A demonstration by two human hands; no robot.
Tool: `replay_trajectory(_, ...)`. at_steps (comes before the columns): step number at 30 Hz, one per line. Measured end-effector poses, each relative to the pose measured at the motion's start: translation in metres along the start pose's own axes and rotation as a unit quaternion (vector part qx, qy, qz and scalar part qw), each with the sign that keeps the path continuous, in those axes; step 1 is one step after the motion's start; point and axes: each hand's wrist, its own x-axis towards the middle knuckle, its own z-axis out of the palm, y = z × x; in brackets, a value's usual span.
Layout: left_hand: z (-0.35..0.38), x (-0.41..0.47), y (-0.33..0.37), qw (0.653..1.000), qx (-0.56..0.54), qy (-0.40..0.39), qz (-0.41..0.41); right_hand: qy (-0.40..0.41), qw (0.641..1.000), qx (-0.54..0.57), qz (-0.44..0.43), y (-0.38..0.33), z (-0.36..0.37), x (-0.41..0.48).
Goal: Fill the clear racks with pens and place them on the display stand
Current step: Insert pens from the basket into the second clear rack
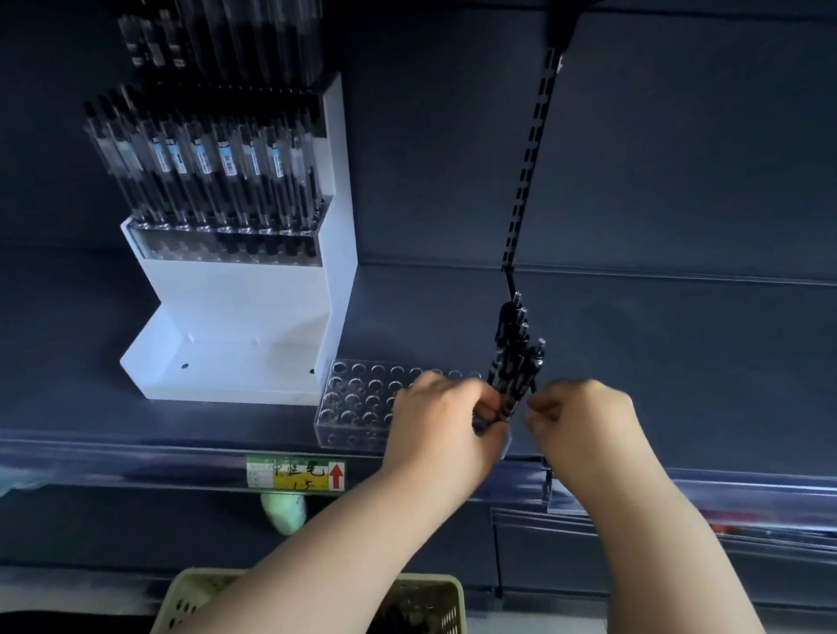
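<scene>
The shelf-edge price tag (296,479) reads, seemingly, "中性笔 1.5" beside a red arrow (336,476).

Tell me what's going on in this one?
A person is stocking pens at a dark shelf. The left hand grips a bundle of black pens upright beside the clear rack, whose visible holes are empty. The right hand is curled at the bundle's edge, apparently picking one out, though an actual pinch is unclear. The white display stand carries filled racks on its upper steps; its lowest step holds none yet. A basket sits below.
</scene>
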Motion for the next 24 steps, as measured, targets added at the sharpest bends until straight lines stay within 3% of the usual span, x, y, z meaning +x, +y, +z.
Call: replay_trajectory(24, 0.0044, 0.0078, -0.0071, 0.997, 0.006, -0.076, -0.013, -0.067, 0.997, -0.032, 0.017, -0.0078, 0.0026, -0.0053)
